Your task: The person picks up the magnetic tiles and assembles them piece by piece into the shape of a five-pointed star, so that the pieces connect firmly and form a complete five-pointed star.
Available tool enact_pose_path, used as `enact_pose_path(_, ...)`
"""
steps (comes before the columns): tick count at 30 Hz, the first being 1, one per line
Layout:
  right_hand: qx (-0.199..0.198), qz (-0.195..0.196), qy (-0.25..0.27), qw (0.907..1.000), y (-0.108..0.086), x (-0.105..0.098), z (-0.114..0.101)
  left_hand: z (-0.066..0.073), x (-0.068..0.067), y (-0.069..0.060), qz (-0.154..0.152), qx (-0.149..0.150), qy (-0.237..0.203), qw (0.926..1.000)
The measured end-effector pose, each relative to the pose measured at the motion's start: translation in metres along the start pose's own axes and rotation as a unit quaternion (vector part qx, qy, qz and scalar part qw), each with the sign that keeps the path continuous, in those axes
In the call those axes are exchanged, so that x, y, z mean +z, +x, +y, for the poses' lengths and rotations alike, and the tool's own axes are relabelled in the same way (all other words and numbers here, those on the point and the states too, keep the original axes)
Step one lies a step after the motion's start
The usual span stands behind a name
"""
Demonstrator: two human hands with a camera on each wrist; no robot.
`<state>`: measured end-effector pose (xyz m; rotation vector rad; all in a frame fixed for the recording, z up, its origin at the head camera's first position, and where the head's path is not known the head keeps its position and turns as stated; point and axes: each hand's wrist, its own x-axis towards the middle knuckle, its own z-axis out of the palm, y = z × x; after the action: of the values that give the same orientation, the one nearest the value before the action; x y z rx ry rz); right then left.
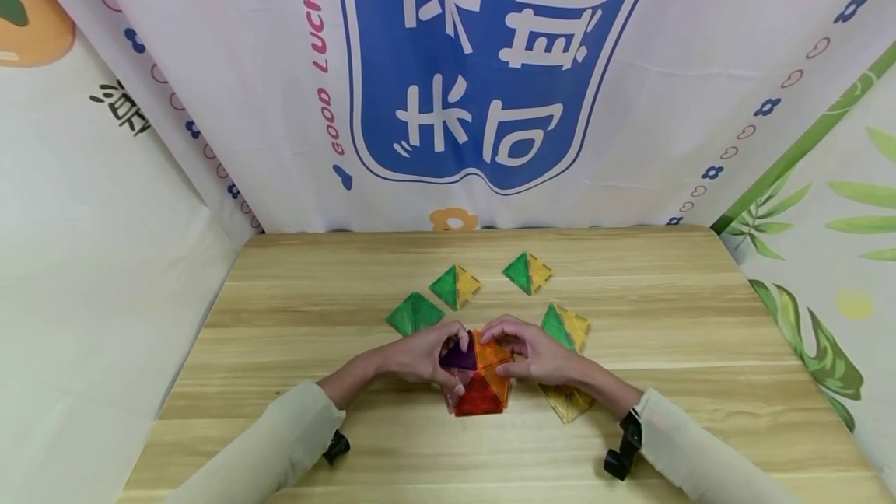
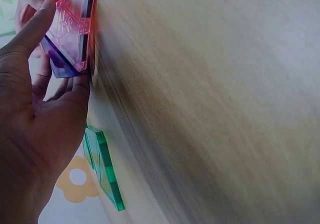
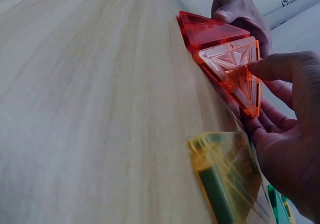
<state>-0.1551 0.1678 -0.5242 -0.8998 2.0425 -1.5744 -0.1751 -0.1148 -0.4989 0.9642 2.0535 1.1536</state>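
Observation:
Several triangular magnetic tiles stand joined in a low, raised ring-like shape on the table, with a purple tile [image 1: 458, 358], a red tile [image 1: 479, 397], orange tiles [image 1: 492, 353] and a pink tile [image 2: 70, 27]. My left hand [image 1: 422, 354] holds the purple and pink side, thumb toward the front and fingers behind. On the opposite side my right hand [image 1: 537, 354] grips the orange tiles; its thumb presses an orange tile [image 3: 231, 69] in the right wrist view. Some far fingertips are hidden behind the tiles.
Behind the left hand lie green tiles [image 1: 414, 313]. Green-and-yellow pairs sit farther back, one pair [image 1: 456, 287] left and another pair [image 1: 528, 273] right. Beside the right hand are a green-yellow pair [image 1: 565, 325] and yellow tiles [image 1: 565, 403]. A printed curtain [image 1: 280, 177] borders the wooden table [image 1: 294, 286].

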Motion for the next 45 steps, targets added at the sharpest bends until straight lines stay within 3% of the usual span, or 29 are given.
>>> enact_pose_path(4, 0.005, 0.007, -0.016, 0.9998, 0.0, 0.0, -0.001, -0.001, 0.0, -0.001, 0.022, 0.02, 0.038, 0.9988)
enact_pose_path(10, -0.007, 0.02, -0.059, 0.998, -0.002, 0.0, 0.0, -0.001, 0.002, -0.003, 0.049, 0.042, 0.062, 0.996)
enact_pose_path(20, -0.016, 0.037, -0.138, 0.9896, -0.005, 0.002, -0.004, -0.001, 0.006, -0.006, 0.067, 0.043, 0.075, 0.994)
enact_pose_path(25, -0.021, 0.031, -0.169, 0.9848, -0.005, 0.004, -0.006, 0.0, 0.007, -0.009, 0.069, 0.044, 0.107, 0.9909)
enact_pose_path(35, -0.017, 0.046, -0.256, 0.9654, -0.011, 0.013, -0.016, 0.004, 0.009, -0.013, 0.05, 0.036, 0.16, 0.9852)
enact_pose_path(45, 0.005, 0.071, -0.282, 0.9567, -0.013, 0.019, -0.017, 0.002, 0.009, -0.014, 0.052, 0.029, 0.144, 0.9878)
